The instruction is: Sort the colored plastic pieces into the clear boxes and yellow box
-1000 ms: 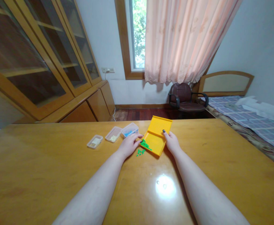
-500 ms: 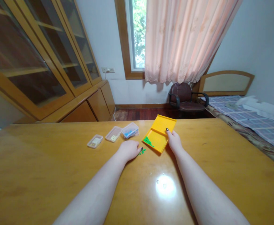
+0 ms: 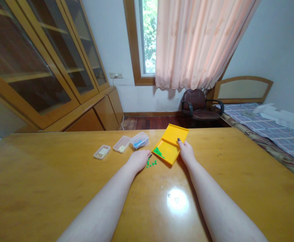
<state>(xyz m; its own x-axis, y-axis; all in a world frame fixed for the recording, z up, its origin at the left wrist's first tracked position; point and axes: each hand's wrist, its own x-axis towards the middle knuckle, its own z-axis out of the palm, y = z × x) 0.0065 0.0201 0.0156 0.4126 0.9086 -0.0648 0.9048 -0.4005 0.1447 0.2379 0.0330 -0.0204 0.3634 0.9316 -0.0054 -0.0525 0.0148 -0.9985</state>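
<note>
An open yellow box (image 3: 170,144) lies on the wooden table (image 3: 61,174), with several small green pieces (image 3: 158,152) in its near left corner. My right hand (image 3: 185,150) grips the box's right edge, thumb on its rim. More green pieces (image 3: 151,163) lie loose on the table just left of the box. My left hand (image 3: 139,158) rests beside them with its fingers curled and pinched together at the box's left corner; what they pinch is too small to make out.
Three small clear plastic boxes stand in a row left of the yellow one: one with blue pieces (image 3: 139,139), one with pale pieces (image 3: 121,144) and one further left (image 3: 102,152). Beyond the table stand a cabinet, a dark chair (image 3: 199,106) and a bed.
The yellow box was pulled slightly right and turned by my right hand. My left hand left the box, dropped onto the loose green pieces, then lifted back toward the box corner.
</note>
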